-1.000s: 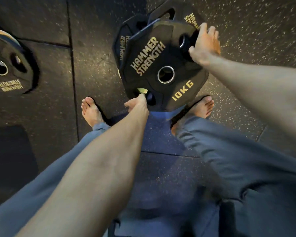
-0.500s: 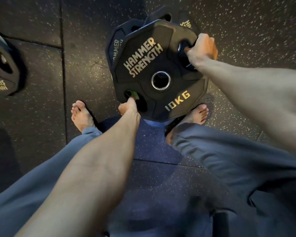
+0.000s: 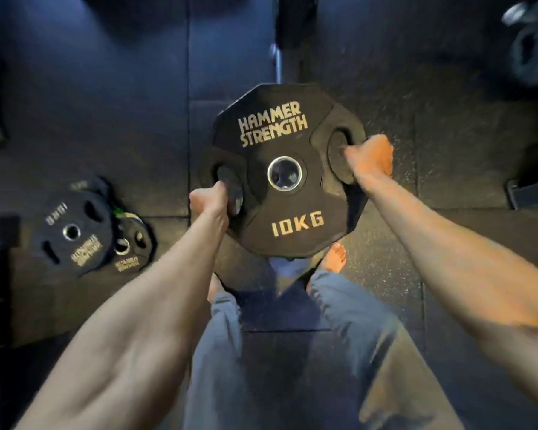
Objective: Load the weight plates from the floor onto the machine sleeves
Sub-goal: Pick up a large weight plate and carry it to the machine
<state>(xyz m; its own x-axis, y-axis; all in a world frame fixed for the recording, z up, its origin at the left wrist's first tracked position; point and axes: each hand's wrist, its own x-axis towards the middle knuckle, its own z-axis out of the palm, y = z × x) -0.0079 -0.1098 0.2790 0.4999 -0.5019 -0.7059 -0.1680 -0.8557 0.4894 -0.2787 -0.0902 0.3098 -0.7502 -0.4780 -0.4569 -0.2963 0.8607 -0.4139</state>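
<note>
A black 10 kg weight plate [image 3: 284,141] with gold lettering and a steel centre ring hangs flat-faced toward me, off the floor, in the middle of the view. My left hand [image 3: 210,202] grips its left handle slot. My right hand [image 3: 371,158] grips the right handle slot. Two more black plates lie overlapping on the floor at the left: a larger plate [image 3: 73,232] and a smaller plate [image 3: 130,247] beside it. A metal post [image 3: 277,62], possibly part of the machine, stands just beyond the held plate; no sleeve is clearly visible.
Dark speckled rubber floor tiles [image 3: 448,144] lie all around. My bare feet and blue trouser legs [image 3: 348,305] are under the plate. Blurred dark equipment [image 3: 534,45] sits at the top right, and a dark bar end [image 3: 528,192] at the right edge.
The 10 kg plate has been lifted off the stack and turned so its lettering reads level. My view has swung, and the floor plates now lie farther left and lower.
</note>
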